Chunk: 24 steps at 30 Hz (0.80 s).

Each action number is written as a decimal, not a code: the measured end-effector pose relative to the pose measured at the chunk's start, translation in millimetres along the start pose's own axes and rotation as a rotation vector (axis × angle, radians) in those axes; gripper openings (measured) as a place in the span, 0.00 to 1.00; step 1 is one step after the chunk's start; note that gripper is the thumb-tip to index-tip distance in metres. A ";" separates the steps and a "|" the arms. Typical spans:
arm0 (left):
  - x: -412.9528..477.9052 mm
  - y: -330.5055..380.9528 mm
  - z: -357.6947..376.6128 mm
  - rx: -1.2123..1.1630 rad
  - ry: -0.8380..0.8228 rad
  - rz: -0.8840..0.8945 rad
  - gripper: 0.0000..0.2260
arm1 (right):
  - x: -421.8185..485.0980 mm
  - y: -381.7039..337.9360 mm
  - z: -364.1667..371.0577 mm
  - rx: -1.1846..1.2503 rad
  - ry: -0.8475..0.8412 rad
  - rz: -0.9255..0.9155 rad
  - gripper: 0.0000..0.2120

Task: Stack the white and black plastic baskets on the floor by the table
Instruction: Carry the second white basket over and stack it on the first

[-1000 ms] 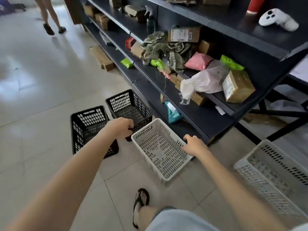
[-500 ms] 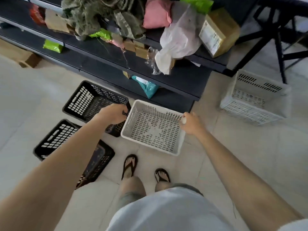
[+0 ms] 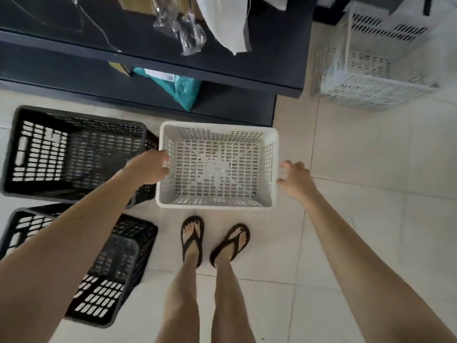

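step: gripping white basket [image 3: 217,167] | left hand [image 3: 148,168] grasps its left rim | right hand [image 3: 298,180] loosely curled at right rim, grip unclear | next, likely: lift, nest into second white basket [image 3: 371,60]

Bare arms, bare legs, black flip-flops [image 3: 192,240].

White basket [image 3: 217,167]: slotted plastic, rectangular, open side up, level; left fingers [image 3: 164,160] curl over its left rim, right fingers [image 3: 284,167] sit at its right rim. Second white basket [image 3: 373,63]: well beyond the right fingers, blurred, possibly tilted. Black basket [image 3: 71,152]: just left of the left fingers, touching the white one's left wall. Second black basket [image 3: 108,273]: nearer, under the left forearm, tipped.
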<state>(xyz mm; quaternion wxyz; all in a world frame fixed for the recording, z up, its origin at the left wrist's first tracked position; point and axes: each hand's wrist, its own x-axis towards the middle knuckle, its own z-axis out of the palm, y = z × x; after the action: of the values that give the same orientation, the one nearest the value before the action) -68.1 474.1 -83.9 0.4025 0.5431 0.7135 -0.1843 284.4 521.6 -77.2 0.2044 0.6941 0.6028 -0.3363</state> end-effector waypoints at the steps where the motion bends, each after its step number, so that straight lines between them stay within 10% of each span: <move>1: 22.2 -5.7 14.5 0.001 -0.023 -0.007 0.19 | 20.5 3.3 14.2 0.020 -0.003 0.021 0.23; 24: 230.2 -60.8 178.5 0.024 0.197 -0.398 0.24 | 237.3 61.2 187.7 0.012 0.159 0.148 0.26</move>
<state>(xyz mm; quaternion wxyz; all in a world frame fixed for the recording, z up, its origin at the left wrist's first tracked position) -77.3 472.5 -381.3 0.2801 0.4115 0.8403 -0.2146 313.8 546.6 -383.5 0.1761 0.7624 0.5623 -0.2675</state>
